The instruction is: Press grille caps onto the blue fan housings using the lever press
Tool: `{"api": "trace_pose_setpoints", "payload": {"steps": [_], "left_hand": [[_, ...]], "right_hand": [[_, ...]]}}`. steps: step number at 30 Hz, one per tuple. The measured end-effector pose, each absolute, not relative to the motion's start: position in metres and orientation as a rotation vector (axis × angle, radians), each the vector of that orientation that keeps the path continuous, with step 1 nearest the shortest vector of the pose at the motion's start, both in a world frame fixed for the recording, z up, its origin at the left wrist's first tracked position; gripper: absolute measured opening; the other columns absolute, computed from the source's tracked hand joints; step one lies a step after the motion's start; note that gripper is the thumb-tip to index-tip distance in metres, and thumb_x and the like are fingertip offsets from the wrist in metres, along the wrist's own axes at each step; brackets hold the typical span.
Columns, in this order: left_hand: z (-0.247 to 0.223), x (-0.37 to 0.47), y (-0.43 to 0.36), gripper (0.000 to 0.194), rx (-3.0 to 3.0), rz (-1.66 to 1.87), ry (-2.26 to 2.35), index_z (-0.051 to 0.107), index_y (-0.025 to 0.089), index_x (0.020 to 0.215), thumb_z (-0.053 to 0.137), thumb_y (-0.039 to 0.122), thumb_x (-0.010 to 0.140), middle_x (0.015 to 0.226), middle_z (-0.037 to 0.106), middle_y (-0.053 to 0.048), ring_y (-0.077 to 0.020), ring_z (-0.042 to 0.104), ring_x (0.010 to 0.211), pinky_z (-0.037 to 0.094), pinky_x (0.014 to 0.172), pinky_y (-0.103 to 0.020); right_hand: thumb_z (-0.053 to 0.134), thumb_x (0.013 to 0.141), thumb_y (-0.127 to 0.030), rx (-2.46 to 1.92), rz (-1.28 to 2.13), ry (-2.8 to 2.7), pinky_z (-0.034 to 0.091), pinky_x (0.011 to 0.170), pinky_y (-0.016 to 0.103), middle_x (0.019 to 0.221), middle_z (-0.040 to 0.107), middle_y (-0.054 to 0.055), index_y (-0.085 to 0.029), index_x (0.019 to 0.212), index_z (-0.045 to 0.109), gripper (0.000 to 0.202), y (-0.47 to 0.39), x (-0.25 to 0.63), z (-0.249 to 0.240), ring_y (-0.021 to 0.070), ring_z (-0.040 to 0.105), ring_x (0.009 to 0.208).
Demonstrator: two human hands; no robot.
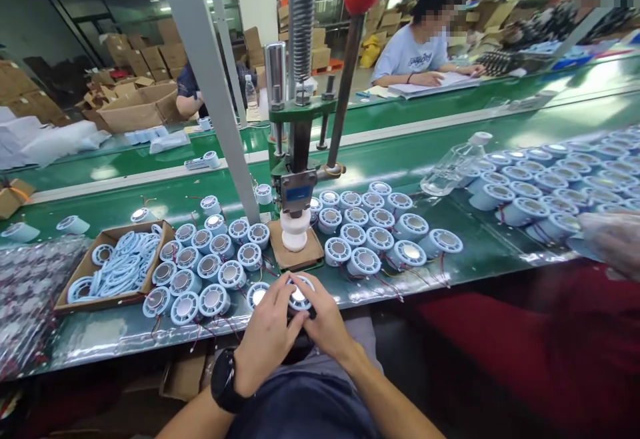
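Between my two hands is a round light-blue housing [300,294] with a silver disc in its top, held at the bench's front edge. My left hand [270,319] grips it from the left, fingers curled over its side. From the right, my right hand [325,315] closes round the same piece. Just beyond stands a hand press [300,185] with a white round pressing head [295,231] above a brown cardboard pad [310,252]. Another blue housing [257,295] sits close to my left fingers. The underside of the held piece is hidden.
Similar housings with thin wires stand left [210,265] and right [377,239] of the press. A cardboard box [165,232] holds light-blue rings. A clear plastic bottle [453,165] lies behind. At right is a co-worker's gloved hand [613,242]; another person [415,52] sits across.
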State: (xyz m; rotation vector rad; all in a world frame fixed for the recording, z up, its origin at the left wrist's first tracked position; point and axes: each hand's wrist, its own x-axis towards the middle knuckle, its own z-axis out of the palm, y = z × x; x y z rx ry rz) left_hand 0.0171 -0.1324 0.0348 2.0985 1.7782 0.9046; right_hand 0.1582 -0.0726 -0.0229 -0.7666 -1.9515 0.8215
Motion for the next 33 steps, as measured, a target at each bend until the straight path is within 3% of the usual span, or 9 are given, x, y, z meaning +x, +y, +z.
{"api": "trace_pose_setpoints", "payload": {"steps": [4,8,14,19,23,25,27,30,33], "left_hand": [[0.045,0.021,-0.138,0.049,1.840,1.037,1.799,0.051,0.026,0.126,0.066,0.012,0.082,0.135,0.063,-0.010,-0.0265,0.064,0.120,0.056,0.098,-0.042],[0.050,0.025,-0.141,0.070,1.632,1.087,1.885,0.045,0.027,0.140,0.069,0.013,0.076,0.135,0.063,-0.009,-0.0287,0.061,0.125,0.051,0.105,-0.045],[0.047,0.036,-0.141,0.063,1.524,1.115,1.886,0.048,0.022,0.141,0.063,0.014,0.080,0.144,0.057,-0.011,-0.0282,0.053,0.134,0.045,0.112,-0.044],[0.051,0.021,-0.114,0.054,1.445,1.228,1.753,0.059,0.022,0.127,0.065,0.014,0.073,0.124,0.069,-0.006,-0.0248,0.066,0.113,0.051,0.100,-0.038],[0.065,-0.016,-0.075,0.049,1.398,1.223,1.855,0.064,0.018,0.116,0.073,0.020,0.068,0.109,0.074,-0.006,-0.0270,0.069,0.101,0.052,0.095,-0.041],[0.071,-0.028,-0.055,0.050,1.432,1.225,1.853,0.065,0.016,0.115,0.076,0.021,0.066,0.111,0.073,-0.008,-0.0287,0.068,0.103,0.051,0.096,-0.043],[0.074,-0.031,-0.037,0.050,1.469,1.233,1.805,0.065,0.015,0.114,0.078,0.020,0.066,0.111,0.073,-0.010,-0.0294,0.068,0.102,0.050,0.096,-0.044],[0.070,-0.021,-0.013,0.051,1.508,1.242,1.700,0.066,0.015,0.113,0.081,0.018,0.064,0.111,0.074,-0.010,-0.0285,0.068,0.102,0.051,0.095,-0.042],[0.060,-0.010,0.004,0.047,1.527,1.255,1.580,0.067,0.015,0.110,0.081,0.015,0.065,0.110,0.075,-0.009,-0.0265,0.069,0.100,0.053,0.092,-0.039]], "right_hand": [[0.049,0.075,-0.001,-0.707,0.681,-1.978,0.051,0.109,0.037,0.141,0.054,0.008,-0.028,0.156,0.031,0.087,-0.080,0.158,-0.005,0.0215,0.057,0.129],[0.055,0.083,-0.007,-0.785,0.629,-1.930,0.057,0.101,0.035,0.133,0.061,0.010,-0.024,0.161,0.008,0.092,-0.086,0.156,0.002,0.0209,0.065,0.118],[0.060,0.089,-0.015,-0.785,0.559,-1.892,0.059,0.096,0.034,0.130,0.063,0.011,-0.026,0.161,0.008,0.089,-0.088,0.150,-0.002,0.0207,0.068,0.113],[0.059,0.088,-0.014,-0.754,0.435,-2.013,0.059,0.098,0.038,0.133,0.060,0.014,-0.024,0.161,0.008,0.090,-0.067,0.150,0.014,0.0248,0.064,0.121],[0.063,0.086,-0.016,-0.558,0.099,-2.171,0.047,0.114,0.047,0.146,0.049,0.015,-0.022,0.157,0.026,0.081,-0.020,0.169,0.120,0.0291,0.048,0.138],[0.060,0.089,-0.016,-0.520,-0.138,-2.029,0.041,0.116,0.041,0.143,0.051,0.014,-0.014,0.151,0.038,0.065,0.011,0.178,0.200,0.0262,0.048,0.138],[0.049,0.095,-0.023,-0.609,-0.275,-1.867,0.043,0.105,0.032,0.136,0.055,0.012,-0.002,0.143,0.045,0.053,0.046,0.179,0.274,0.0271,0.046,0.137],[0.039,0.098,-0.021,-0.841,0.049,-1.809,0.048,0.093,0.025,0.118,0.064,0.007,-0.008,0.142,0.049,0.048,0.096,0.164,0.340,0.0218,0.061,0.122],[0.027,0.099,-0.016,-0.903,0.486,-1.849,0.056,0.075,0.024,0.088,0.070,0.002,-0.010,0.134,0.056,0.046,0.131,0.143,0.352,0.0146,0.074,0.086]]}}
